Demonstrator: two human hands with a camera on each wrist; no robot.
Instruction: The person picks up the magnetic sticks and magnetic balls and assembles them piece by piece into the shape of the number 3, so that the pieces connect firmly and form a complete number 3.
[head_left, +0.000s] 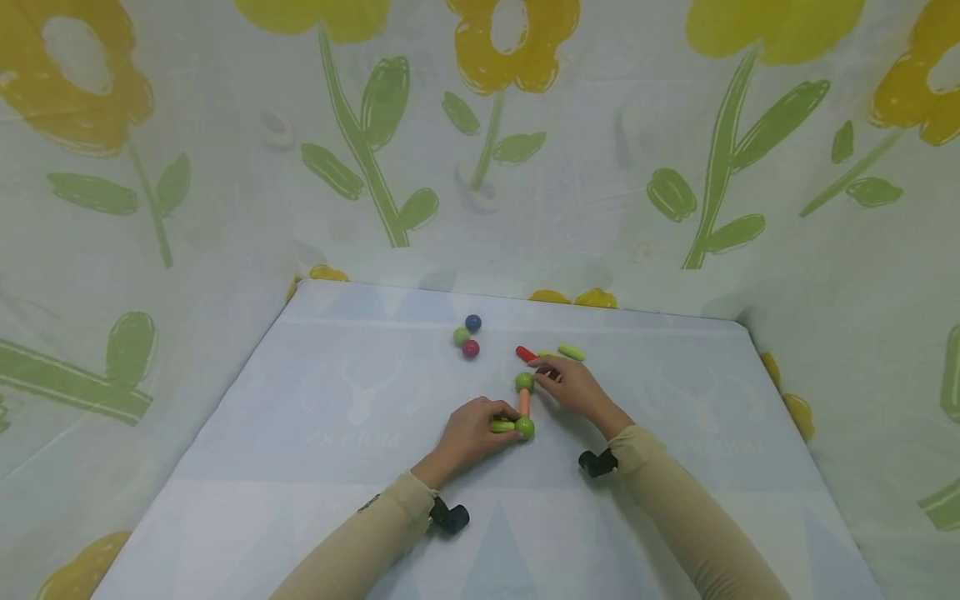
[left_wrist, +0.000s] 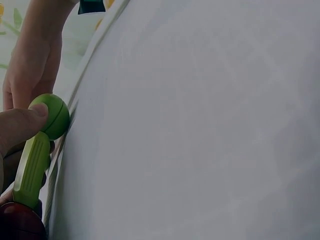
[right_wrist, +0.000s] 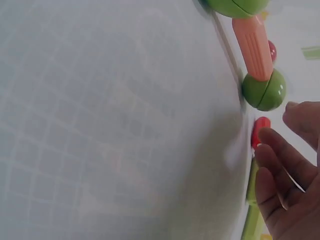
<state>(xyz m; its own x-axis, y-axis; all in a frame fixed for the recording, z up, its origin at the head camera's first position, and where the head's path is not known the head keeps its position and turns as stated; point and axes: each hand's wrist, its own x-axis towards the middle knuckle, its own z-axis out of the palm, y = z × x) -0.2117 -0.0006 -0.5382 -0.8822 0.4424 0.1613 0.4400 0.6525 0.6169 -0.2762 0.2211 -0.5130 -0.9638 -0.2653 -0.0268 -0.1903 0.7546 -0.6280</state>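
Note:
My left hand (head_left: 474,432) grips a joined toy piece by its near end, the thumb pressing a green ball (left_wrist: 56,116). From that ball a yellow-green ribbed rod (left_wrist: 31,167) runs back under the fingers to a dark red ball (left_wrist: 21,222). A salmon-pink rod (right_wrist: 253,49) links the near green ball to a second green ball (right_wrist: 265,90) farther away. Beside this far ball is my right hand (head_left: 572,387), its fingers loosely bent and holding nothing. Just beyond its fingertips lies a red rod (head_left: 526,353).
Toward the back of the pale table (head_left: 300,483) sit a blue ball (head_left: 473,322), a light green ball (head_left: 461,337) and a crimson ball (head_left: 470,349) in a cluster. A yellow-green rod (head_left: 572,352) lies behind the right hand. Flower-printed cloth (head_left: 562,217) surrounds the table.

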